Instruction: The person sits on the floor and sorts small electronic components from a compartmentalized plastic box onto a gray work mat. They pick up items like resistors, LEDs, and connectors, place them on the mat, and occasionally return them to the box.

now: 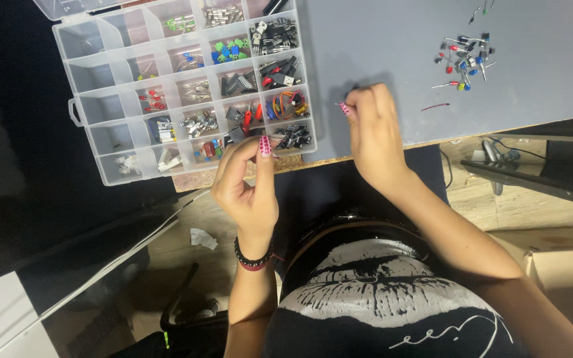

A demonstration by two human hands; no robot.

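Grey bench: my right hand (373, 116) pinches a tiny wire-legged part; left hand (250, 176) hangs loosely curled, empty, by the organiser (87, 73). Sorting step; next needs matching compartment.

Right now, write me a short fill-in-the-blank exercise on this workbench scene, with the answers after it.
1. The clear parts box lies to the ____ of the grey mat.
2. The loose pile of small parts lies on the ____ mat.
3. The left hand wears a dark beaded ____ at the wrist.
4. The right hand pinches something thin above the mat, with its fingertips pressed ____.

Answers: left; grey; bracelet; together
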